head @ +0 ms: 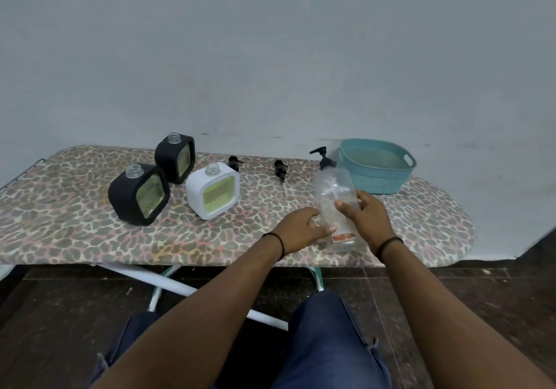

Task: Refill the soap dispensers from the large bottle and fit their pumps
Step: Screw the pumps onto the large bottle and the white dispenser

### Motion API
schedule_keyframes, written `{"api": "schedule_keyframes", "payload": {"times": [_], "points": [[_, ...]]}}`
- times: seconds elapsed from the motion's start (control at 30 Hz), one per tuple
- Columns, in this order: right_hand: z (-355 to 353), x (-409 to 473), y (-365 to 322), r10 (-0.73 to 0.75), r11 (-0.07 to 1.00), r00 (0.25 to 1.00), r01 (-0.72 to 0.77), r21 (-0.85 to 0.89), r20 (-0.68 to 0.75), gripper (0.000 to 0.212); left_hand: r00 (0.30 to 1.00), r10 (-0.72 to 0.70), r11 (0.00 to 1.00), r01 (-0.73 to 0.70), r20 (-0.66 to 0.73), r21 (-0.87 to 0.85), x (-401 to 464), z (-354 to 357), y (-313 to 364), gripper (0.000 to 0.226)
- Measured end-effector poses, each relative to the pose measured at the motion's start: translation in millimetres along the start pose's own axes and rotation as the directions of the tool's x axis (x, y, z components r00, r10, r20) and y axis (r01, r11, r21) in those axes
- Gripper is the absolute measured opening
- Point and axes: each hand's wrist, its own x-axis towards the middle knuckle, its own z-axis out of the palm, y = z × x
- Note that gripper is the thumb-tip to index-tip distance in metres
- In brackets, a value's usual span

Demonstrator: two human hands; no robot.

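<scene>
The large bottle (337,205), right of centre, is being gripped by both my hands: left (304,226) low, right (368,215) higher.

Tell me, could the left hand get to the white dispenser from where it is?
Probably yes. The left hand grips the large bottle, so it must let go first; only bare board lies between it and the white dispenser.

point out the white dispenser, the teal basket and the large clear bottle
white dispenser (197,199): head view, on its white front frame
teal basket (379,179): head view, on its front wall
large clear bottle (332,191): head view, on its upper body
</scene>
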Motion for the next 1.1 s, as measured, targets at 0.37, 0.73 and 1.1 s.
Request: {"api": "schedule_keyframes", "payload": {"times": [0.37,0.73,1.1], "points": [[-17.3,12.0,4.6,0.15,0.91,0.974,-0.069,-0.409,0.169,0.066,0.991,-0.121,0.993,0.121,0.061,0.005,4.0,-0.2,-15.2,0.034],[-0.3,-1.3,-16.5,0.107,0.945,0.987,-0.063,-0.321,0.122,0.083,0.984,-0.173,0.978,0.178,0.052,-0.106,1.6,-4.4,-13.2,0.06],[-24.8,-10.4,14.3,-0.039,0.999,0.881,0.034,-0.02,-0.472,0.092,0.986,-0.153,0.986,0.147,-0.061,-0.08,4.0,-5.9,-18.2,0.032]]}}
